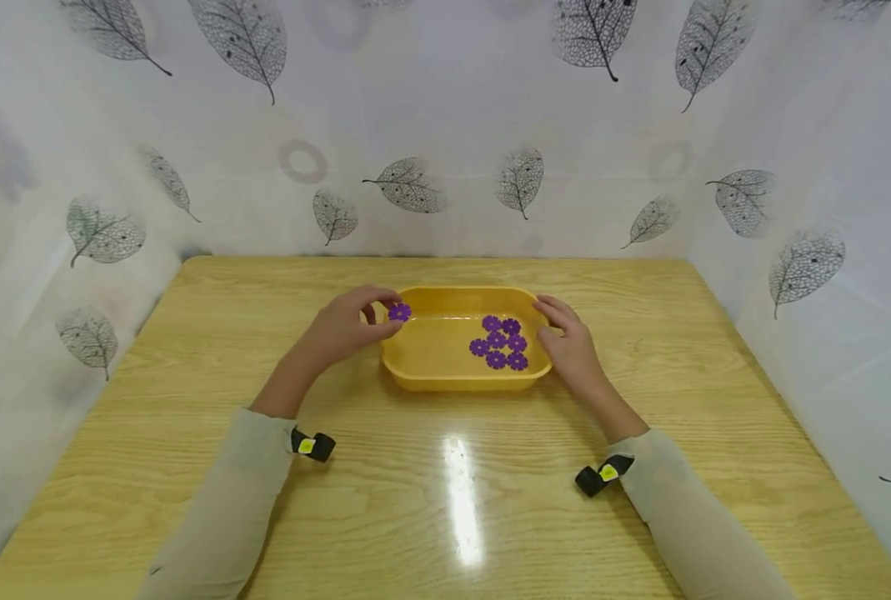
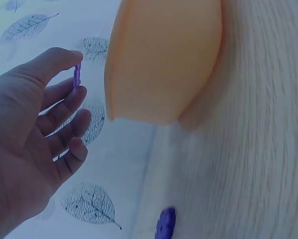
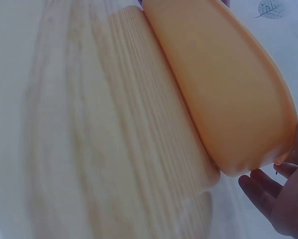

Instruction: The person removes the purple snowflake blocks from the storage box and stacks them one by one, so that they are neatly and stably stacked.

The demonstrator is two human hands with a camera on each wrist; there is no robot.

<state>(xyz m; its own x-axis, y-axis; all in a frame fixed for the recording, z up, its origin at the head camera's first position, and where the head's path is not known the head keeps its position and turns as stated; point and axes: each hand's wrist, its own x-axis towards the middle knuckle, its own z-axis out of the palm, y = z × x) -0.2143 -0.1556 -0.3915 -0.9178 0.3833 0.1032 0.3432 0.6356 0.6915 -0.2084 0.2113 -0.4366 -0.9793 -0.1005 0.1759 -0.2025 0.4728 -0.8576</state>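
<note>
My left hand (image 1: 343, 327) pinches a purple flower-shaped disc (image 1: 399, 312) between thumb and fingertip at the left rim of a yellow tray (image 1: 453, 383). In the left wrist view this disc (image 2: 77, 75) is seen edge-on, beside the tray's outer wall (image 2: 163, 59), and the other fingers curl loosely. Several more purple discs (image 1: 496, 340) lie in the right part of the tray. My right hand (image 1: 573, 346) grips the tray's right end at the rim. From the right wrist, its fingers (image 3: 260, 191) show by the tray's end wall, partly cut off by the frame.
Another purple disc (image 2: 165, 224) lies on the table near the left hand in the left wrist view. The tray stands on a wood-grain table (image 1: 385, 483), near its far edge. A white curtain with leaf prints (image 1: 445, 100) hangs behind and at both sides.
</note>
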